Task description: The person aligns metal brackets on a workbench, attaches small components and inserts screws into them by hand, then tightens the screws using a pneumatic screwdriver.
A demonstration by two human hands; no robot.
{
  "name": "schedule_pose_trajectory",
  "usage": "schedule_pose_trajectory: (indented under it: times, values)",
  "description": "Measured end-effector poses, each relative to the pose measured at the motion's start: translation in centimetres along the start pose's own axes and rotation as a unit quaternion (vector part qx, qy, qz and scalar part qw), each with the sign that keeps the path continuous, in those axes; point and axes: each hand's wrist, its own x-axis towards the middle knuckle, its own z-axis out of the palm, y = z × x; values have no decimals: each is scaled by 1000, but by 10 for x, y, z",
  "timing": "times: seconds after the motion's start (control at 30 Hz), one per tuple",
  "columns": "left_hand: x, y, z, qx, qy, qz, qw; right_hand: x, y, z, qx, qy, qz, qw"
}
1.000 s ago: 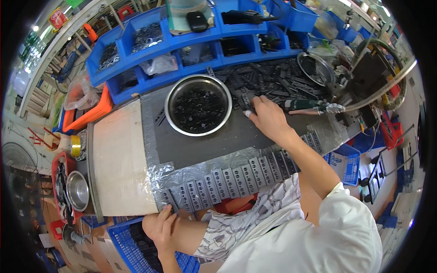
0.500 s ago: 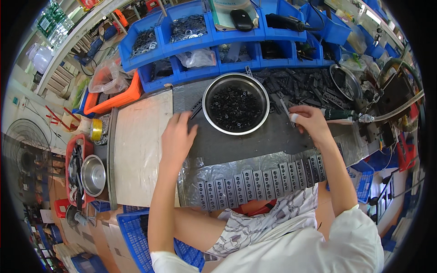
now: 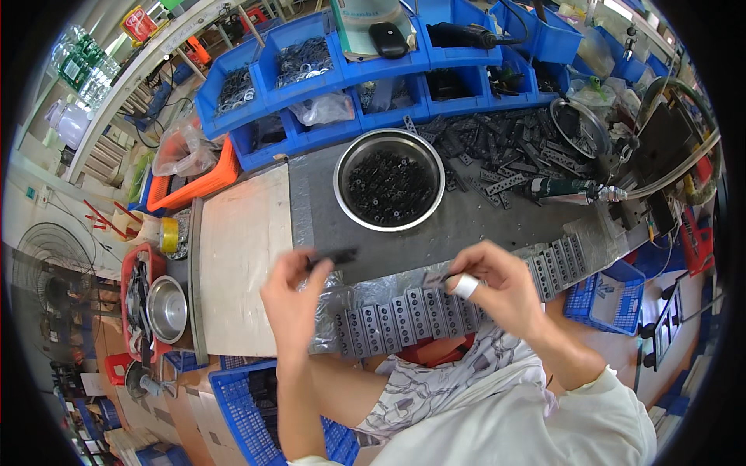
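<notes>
My left hand (image 3: 294, 293) is closed on a short black strip (image 3: 338, 256), smeared by motion, above the near edge of the bench. To its right, my right hand (image 3: 501, 289), with a white wrap on one finger, pinches a greyish flat plate (image 3: 435, 279) that is blurred and partly hidden by the fingers. Beneath the hands runs a row of grey plates with dark round holes or studs (image 3: 388, 325), laid side by side on clear film. Beyond them stands a steel bowl (image 3: 343, 208) of small black parts (image 3: 392, 186).
Loose black perforated plates (image 3: 505, 144) lie heaped at the back right, with a green power screwdriver (image 3: 563, 189) and its hose. Blue bins (image 3: 311, 78) line the back. A pale board (image 3: 241, 264), an orange basket (image 3: 210, 182) and a small metal bowl (image 3: 167, 309) sit left.
Both hands have come nearer to me from beside the bowl and the heap. The left now carries a black strip, the right a plate. The view has shifted slightly.
</notes>
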Motion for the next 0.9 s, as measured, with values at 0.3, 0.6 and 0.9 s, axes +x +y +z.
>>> schedule_pose_trajectory:
  times: [0.3,0.6,0.9]
  values:
    - [-142,28,14,-178,25,0,984,-29,20,61,-107,-154,-120,975]
    - [-197,-13,-25,-186,-60,-129,972,-63,44,76,-112,-243,-114,957]
    - [-201,-15,-42,-102,-41,-120,987,-67,60,101,-78,-238,-76,965]
